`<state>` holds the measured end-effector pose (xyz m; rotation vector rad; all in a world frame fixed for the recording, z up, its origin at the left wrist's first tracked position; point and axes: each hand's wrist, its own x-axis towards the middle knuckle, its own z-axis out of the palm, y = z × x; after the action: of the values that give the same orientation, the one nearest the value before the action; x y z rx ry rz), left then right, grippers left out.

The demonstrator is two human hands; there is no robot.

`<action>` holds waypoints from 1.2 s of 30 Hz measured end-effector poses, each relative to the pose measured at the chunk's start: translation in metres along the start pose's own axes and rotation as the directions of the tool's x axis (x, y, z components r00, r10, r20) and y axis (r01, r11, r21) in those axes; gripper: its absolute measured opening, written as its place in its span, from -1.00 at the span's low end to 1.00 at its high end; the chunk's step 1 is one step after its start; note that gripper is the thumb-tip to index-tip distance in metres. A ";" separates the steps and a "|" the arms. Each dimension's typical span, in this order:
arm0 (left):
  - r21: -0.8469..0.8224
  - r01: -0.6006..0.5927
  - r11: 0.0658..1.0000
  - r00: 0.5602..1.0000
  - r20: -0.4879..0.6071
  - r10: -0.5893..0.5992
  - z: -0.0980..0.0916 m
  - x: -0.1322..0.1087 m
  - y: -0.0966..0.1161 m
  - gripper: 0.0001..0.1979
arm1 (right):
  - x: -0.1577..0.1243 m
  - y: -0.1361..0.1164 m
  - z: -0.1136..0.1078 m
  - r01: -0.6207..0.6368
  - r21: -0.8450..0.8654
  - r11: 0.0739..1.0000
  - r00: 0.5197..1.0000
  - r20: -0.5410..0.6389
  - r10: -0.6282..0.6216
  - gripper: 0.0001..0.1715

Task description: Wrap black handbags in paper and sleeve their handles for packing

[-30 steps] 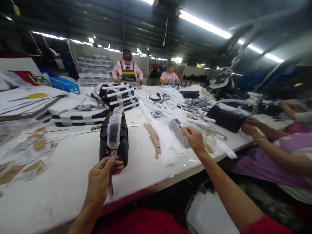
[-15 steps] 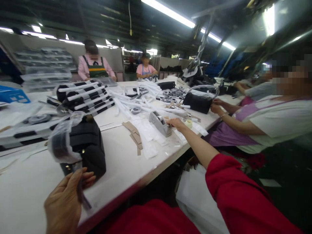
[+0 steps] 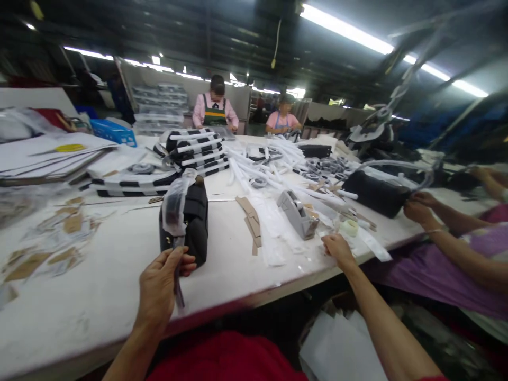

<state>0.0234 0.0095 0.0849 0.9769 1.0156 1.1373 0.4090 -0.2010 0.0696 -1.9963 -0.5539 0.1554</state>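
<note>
My left hand (image 3: 161, 280) pinches the dark strap (image 3: 179, 286) of a black handbag (image 3: 197, 222) that stands on the table. White translucent wrapping (image 3: 174, 203) covers the upper part of the strap, along the bag's near left side. Off to the right, my right hand (image 3: 338, 250) is closed, thumb and fingers pressed together just above the table edge. A piece of clear tape shows faintly at its fingertips. The grey tape dispenser (image 3: 296, 214) stands to the left of this hand, apart from it. A pale roll of tape (image 3: 349, 228) lies just behind the hand.
Brown card strips (image 3: 250, 219) lie between handbag and dispenser. Behind are white wrapped tubes (image 3: 242, 172) and a stack of black-and-white wrapped pieces (image 3: 198, 151). Paper scraps (image 3: 63, 227) lie left. At right, a co-worker's hands (image 3: 420, 209) touch another black bag (image 3: 375, 193). Below sits white sheeting (image 3: 337, 344).
My right hand has left the tape dispenser and come toward the table's near edge, fingers closed. My left hand keeps its pinch on the strap. The view has swung left.
</note>
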 end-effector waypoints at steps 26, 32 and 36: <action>0.110 -0.164 0.980 0.977 0.154 0.146 -0.012 -0.008 -0.013 -0.70 | -0.135 -0.188 0.226 -0.069 0.313 0.947 0.560 0.798 -0.223 -0.49; 0.016 -0.069 0.997 0.965 0.254 0.063 -0.017 -0.008 -0.005 -0.70 | -0.127 -0.184 0.230 -0.055 0.314 0.948 0.538 0.809 -0.236 -0.49; -0.015 0.037 0.999 0.961 0.276 -0.032 -0.019 -0.008 -0.006 -0.65 | -0.123 -0.181 0.228 -0.046 0.300 0.953 0.517 0.823 -0.234 -0.51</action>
<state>0.0057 0.0023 0.0753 1.0642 0.7914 0.9494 0.1654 -0.0025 0.1030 -1.4727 -1.1922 1.1514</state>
